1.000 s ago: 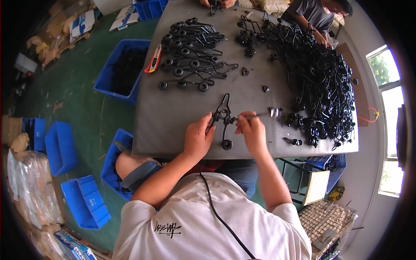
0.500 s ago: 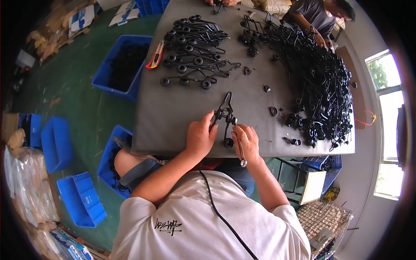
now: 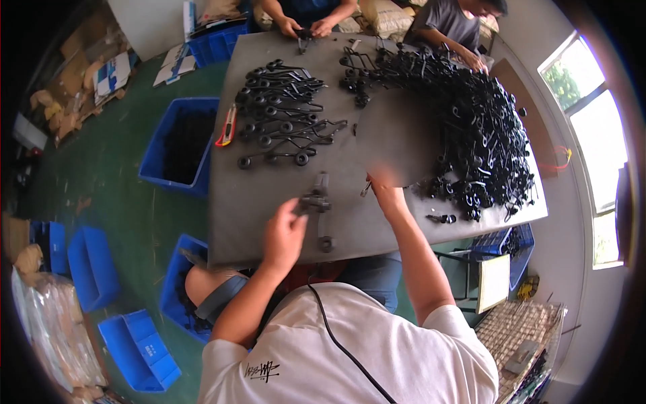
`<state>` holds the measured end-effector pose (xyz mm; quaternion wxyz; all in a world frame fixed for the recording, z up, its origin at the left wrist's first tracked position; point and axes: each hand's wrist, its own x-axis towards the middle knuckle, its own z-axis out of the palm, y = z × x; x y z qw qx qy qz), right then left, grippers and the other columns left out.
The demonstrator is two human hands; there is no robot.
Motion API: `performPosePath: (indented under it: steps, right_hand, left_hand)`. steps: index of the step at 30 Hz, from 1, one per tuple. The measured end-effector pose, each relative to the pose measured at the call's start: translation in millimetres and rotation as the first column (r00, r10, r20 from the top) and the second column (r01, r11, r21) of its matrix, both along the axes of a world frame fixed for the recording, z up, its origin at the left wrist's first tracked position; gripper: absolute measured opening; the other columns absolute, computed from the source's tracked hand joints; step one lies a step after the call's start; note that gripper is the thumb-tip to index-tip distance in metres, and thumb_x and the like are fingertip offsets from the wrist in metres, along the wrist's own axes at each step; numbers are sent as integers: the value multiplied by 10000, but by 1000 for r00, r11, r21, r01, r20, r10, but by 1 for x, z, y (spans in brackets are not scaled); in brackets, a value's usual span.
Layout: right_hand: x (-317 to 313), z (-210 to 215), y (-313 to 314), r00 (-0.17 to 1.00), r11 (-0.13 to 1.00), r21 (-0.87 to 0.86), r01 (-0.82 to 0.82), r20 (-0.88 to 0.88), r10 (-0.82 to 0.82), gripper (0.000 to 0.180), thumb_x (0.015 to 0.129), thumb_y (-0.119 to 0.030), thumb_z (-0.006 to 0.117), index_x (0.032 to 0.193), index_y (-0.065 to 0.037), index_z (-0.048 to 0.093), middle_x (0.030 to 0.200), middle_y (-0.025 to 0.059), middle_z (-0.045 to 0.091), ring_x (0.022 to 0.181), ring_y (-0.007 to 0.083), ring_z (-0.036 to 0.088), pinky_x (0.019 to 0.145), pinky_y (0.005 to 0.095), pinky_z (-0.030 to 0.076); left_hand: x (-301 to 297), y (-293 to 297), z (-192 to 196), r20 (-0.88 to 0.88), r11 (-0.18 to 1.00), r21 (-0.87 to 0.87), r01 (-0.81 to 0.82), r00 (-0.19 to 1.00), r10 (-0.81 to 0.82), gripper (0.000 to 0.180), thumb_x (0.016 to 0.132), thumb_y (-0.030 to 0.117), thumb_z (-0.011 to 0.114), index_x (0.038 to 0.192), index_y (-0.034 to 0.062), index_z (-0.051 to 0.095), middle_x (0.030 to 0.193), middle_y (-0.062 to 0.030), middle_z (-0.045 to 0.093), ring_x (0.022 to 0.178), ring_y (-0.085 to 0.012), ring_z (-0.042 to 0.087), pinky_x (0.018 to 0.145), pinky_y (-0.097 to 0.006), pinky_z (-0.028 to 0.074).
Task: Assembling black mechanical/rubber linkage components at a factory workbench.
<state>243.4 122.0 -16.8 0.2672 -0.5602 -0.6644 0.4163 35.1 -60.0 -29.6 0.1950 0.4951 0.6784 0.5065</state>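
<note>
My left hand (image 3: 283, 236) pinches a black bent-rod part with round ends (image 3: 326, 243) above the near part of the table; motion blurs the part. Further right, my right hand (image 3: 387, 192) reaches forward over the table, its fingertips lost in a blurred patch. A slim shiny metal tool, wrench-like in shape (image 3: 365, 190), juts out on the left side of that hand. Beyond my left hand lies a row of finished-looking black rods with round ends (image 3: 282, 124). To the right is a large heap of black parts (image 3: 481, 128).
A red utility knife (image 3: 227, 126) lies at the grey table's (image 3: 232, 215) left edge. Blue bins (image 3: 149, 158) stand on the green floor at left. Across the table, one person's hands (image 3: 306, 28) hold a black part; another person (image 3: 444, 34) works beside the heap.
My hands have moved apart: the right went forward with the tool, away from the black part, while the left keeps hold of it. The view has shifted, showing more of the person opposite.
</note>
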Motion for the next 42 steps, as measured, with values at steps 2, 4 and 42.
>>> performPosePath:
  steps: [2, 4, 42]
  right_hand:
    - [16, 9, -8, 995, 992, 124, 8, 100, -21, 362, 988, -366, 625, 1112, -26, 611, 695, 88, 581, 665, 229, 592, 652, 382, 481]
    - [40, 12, -7, 973, 951, 308, -17, 225, -56, 391, 958, -304, 665, 1247, -57, 572, 770, 155, 639, 712, 315, 631, 698, 412, 507]
    - [-69, 46, -17, 596, 379, 462, -802, 659, 458, 597, 784, -56, 662, 1365, -53, 525, 1396, 146, 480, 1201, 316, 562, 993, 434, 479]
  left_hand:
    - [-30, -38, 14, 242, 988, -83, -131, 959, 147, 276, 964, 94, 663, 1206, -28, 607, 987, -74, 700, 764, -121, 587, 686, -295, 486]
    - [-75, -70, 17, -63, 940, 123, -318, 943, 328, 155, 968, 96, 665, 994, -48, 613, 1278, -132, 635, 886, -135, 585, 790, -268, 484]
    - [-59, -37, 49, -566, 975, 218, -44, 808, 163, 614, 835, 182, 758, 1393, 69, 527, 1332, -150, 571, 1220, -355, 546, 1091, -551, 367]
